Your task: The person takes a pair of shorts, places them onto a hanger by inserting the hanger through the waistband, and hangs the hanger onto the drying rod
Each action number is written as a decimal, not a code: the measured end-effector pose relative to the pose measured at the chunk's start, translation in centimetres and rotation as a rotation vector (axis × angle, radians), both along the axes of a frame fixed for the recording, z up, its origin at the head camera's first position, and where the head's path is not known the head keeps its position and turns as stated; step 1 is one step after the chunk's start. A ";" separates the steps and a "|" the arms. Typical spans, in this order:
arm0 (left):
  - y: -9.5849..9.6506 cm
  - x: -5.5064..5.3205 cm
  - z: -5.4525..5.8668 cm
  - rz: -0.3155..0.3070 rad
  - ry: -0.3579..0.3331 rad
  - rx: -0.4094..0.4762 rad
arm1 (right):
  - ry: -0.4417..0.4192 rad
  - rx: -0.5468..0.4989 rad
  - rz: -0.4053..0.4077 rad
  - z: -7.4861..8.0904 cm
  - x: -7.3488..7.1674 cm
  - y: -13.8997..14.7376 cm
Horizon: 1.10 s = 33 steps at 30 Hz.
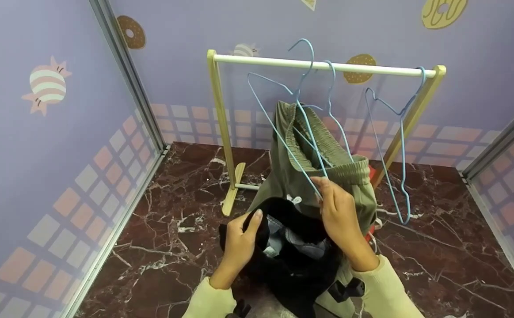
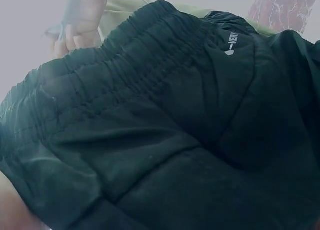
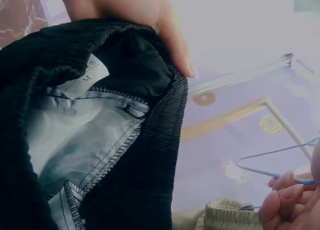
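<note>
Black shorts with a gathered elastic waistband are held open by my left hand, thumb over the waistband's edge. Their pale lining and a white label marked M show inside. My right hand pinches one end of a light blue wire hanger above the shorts. This hanger is tilted, its hook overlapping the rail in the head view. Right behind it, olive trousers with an elastic waist hang from another blue hanger. In the left wrist view, the outside of the shorts fills most of the picture.
A small garment rack with a white rail and wooden posts stands against the purple wall. One bare blue hanger hangs at its right end. Something red shows behind the trousers. The floor is dark red marble.
</note>
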<state>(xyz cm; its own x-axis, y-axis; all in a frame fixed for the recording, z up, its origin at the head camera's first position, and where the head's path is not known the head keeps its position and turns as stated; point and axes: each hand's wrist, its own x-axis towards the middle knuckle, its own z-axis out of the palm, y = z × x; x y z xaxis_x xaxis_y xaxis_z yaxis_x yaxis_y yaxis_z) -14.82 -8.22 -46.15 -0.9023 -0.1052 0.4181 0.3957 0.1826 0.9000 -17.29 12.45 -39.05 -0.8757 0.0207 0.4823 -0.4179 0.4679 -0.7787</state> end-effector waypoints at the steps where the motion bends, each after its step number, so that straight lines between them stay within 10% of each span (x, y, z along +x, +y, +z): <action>1: 0.0 0.0 0.0 0.003 0.000 -0.001 | 0.007 -0.007 0.007 0.0 0.1 0.0; 10: 0.1 1.2 3.1 0.019 -0.032 -0.024 | 0.081 -0.017 -0.070 -0.1 0.9 0.6; 33: 0.0 0.9 3.0 0.031 -0.042 -0.026 | 0.210 -0.022 -0.126 -0.4 2.9 3.2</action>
